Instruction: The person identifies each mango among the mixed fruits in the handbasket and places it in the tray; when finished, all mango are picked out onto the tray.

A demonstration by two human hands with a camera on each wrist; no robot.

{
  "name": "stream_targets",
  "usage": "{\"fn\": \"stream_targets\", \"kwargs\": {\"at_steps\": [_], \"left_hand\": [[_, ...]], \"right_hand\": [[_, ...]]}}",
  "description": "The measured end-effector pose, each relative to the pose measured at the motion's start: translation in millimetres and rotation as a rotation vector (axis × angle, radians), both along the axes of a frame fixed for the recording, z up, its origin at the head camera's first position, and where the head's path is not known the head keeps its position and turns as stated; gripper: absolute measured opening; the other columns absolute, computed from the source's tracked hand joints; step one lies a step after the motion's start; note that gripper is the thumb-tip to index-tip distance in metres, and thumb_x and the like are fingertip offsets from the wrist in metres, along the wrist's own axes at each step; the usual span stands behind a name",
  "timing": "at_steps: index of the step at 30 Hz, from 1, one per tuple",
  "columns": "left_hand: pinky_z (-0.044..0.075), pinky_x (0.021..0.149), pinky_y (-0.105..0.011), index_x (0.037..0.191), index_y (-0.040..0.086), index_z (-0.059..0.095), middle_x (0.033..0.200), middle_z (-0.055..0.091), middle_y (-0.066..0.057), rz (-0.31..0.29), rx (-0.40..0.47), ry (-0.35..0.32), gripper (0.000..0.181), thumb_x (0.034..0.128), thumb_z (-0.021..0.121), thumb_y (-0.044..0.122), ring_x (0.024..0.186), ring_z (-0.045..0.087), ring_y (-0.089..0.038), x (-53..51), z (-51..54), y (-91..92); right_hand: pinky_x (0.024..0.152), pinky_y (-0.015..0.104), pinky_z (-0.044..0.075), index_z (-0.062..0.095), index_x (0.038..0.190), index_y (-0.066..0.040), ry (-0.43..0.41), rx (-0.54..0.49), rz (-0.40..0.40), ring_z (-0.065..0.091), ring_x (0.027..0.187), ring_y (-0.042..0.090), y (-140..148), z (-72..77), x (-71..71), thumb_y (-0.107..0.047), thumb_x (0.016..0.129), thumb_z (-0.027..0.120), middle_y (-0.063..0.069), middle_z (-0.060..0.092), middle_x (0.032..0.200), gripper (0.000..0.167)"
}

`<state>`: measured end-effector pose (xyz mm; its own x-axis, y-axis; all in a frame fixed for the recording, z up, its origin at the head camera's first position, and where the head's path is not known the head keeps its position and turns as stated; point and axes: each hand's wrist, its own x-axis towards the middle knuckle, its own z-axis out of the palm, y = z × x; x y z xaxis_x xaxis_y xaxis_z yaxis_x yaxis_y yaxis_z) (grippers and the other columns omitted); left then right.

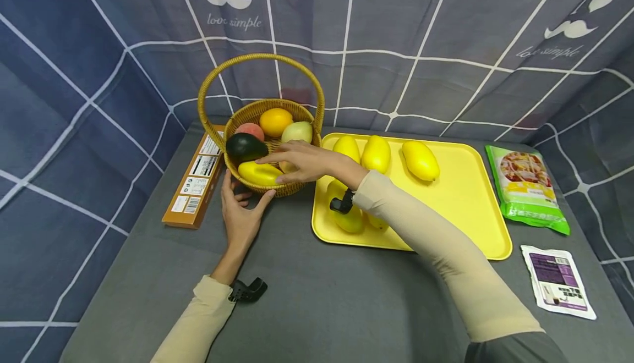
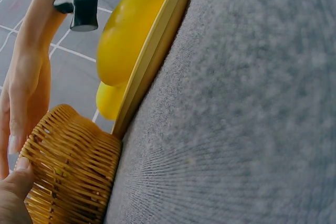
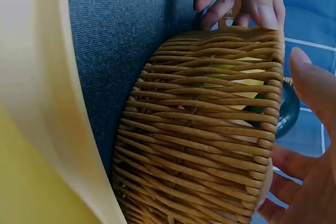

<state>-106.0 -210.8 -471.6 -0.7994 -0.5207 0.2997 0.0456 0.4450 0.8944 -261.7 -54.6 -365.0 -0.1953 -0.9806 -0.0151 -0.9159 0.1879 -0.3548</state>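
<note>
A wicker basket (image 1: 292,190) with a tall handle holds a dark green avocado (image 1: 246,147), a peach (image 1: 250,130), an orange (image 1: 275,122), a pale green fruit (image 1: 297,132) and a long yellow fruit (image 1: 260,173). My left hand (image 1: 240,212) holds the basket's near left side, its thumb on the rim. Over the basket's opening, my right hand (image 1: 302,160) reaches in from the right with thumb and fingers spread. Another pale fruit lies partly hidden beneath it. The right wrist view shows nothing pinched between those fingers (image 3: 302,163).
Right of the basket, a yellow tray (image 1: 460,198) carries several yellow mangoes (image 1: 420,160), some partly behind the right forearm. A brown box (image 1: 195,181) lies left of the basket. A green food packet (image 1: 527,187) and a white-purple pouch (image 1: 558,281) lie at the far right.
</note>
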Motion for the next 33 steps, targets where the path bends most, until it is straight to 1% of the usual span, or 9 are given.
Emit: {"fn": "stream_targets", "kwargs": {"at_steps": [3,5,9,13,15,20,26,30,33], "left_hand": [[0.041,0.084,-0.036,0.157,0.029,0.018,0.142,0.042,-0.014,-0.002,0.005,-0.003,0.103,0.0773,0.084,0.035,0.101,0.057,-0.031,-0.1,0.2,0.6],[0.041,0.085,-0.037,0.157,0.029,0.019,0.142,0.042,-0.014,-0.002,0.006,-0.003,0.104,0.0769,0.085,0.034,0.101,0.057,-0.03,-0.3,-0.4,0.6],[0.041,0.085,-0.036,0.157,0.029,0.019,0.141,0.042,-0.014,-0.002,0.004,-0.002,0.104,0.0766,0.085,0.034,0.101,0.058,-0.03,-0.5,-1.1,0.6],[0.041,0.084,-0.036,0.157,0.027,0.019,0.14,0.043,-0.014,-0.002,-0.001,-0.003,0.103,0.0773,0.084,0.036,0.1,0.058,-0.031,-0.6,-1.2,0.5],[0.042,0.084,-0.036,0.157,0.027,0.019,0.14,0.043,-0.014,-0.002,-0.005,-0.004,0.103,0.0776,0.084,0.036,0.1,0.058,-0.031,-0.7,-1.3,0.3],[0.042,0.085,-0.037,0.157,0.028,0.018,0.142,0.042,-0.014,-0.003,-0.002,-0.011,0.103,0.0779,0.083,0.037,0.101,0.058,-0.031,-0.5,-1.2,-0.2],[0.042,0.085,-0.036,0.157,0.027,0.018,0.142,0.043,-0.012,0.005,-0.016,-0.023,0.103,0.078,0.083,0.038,0.101,0.059,-0.029,-0.6,-1.7,-0.5],[0.042,0.085,-0.035,0.157,0.027,0.018,0.141,0.043,-0.012,0.006,-0.013,-0.025,0.104,0.0776,0.083,0.038,0.101,0.059,-0.029,-0.5,-1.5,-0.2],[0.041,0.085,-0.035,0.157,0.027,0.018,0.141,0.043,-0.013,0.001,-0.003,-0.021,0.104,0.0775,0.083,0.037,0.101,0.058,-0.029,-0.4,-0.7,-0.1]], "right_hand": [[0.109,0.041,0.035,0.042,0.15,-0.026,-0.033,0.021,0.003,0.046,0.131,0.025,-5.4,-2.7,-3.4,-0.045,0.097,0.057,0.003,0.049,0.147,0.058],[0.094,0.033,0.041,0.043,0.149,-0.027,-0.027,0.032,0.008,0.056,0.105,0.02,-9.6,-5.4,-4.2,-0.048,0.097,0.056,0.004,0.062,0.125,0.058],[0.073,0.03,0.031,0.043,0.149,-0.031,0.004,0.077,0.015,0.042,0.071,0.017,-16.7,-7.2,-3.0,-0.054,0.096,0.053,0.002,0.057,0.084,0.058],[0.087,0.035,0.031,0.037,0.15,-0.039,0.019,0.17,0.0,0.047,0.09,0.017,-20.8,-4.5,-0.8,-0.06,0.097,0.046,-0.001,0.06,0.098,0.058],[0.1,0.04,0.029,0.034,0.15,-0.044,0.027,0.214,-0.009,0.048,0.11,0.018,-23.1,-3.6,-0.2,-0.063,0.097,0.043,-0.004,0.061,0.122,0.058],[0.116,0.051,0.015,0.029,0.149,-0.051,0.044,0.291,-0.033,0.03,0.143,0.024,-28.8,-3.0,1.8,-0.07,0.094,0.037,-0.01,0.039,0.154,0.058],[0.115,0.049,0.019,0.033,0.148,-0.05,0.054,0.257,-0.051,0.034,0.141,0.021,-29.8,-6.3,2.4,-0.07,0.093,0.041,-0.006,0.04,0.155,0.058],[0.101,0.041,0.031,0.038,0.147,-0.047,0.04,0.206,-0.033,0.052,0.107,0.016,-27.9,-6.5,1.6,-0.066,0.094,0.046,-0.002,0.063,0.118,0.057],[0.088,0.037,0.032,0.041,0.147,-0.044,0.023,0.17,-0.017,0.049,0.08,0.016,-26.7,-6.9,0.0,-0.061,0.095,0.047,0.0,0.059,0.085,0.054]]}}
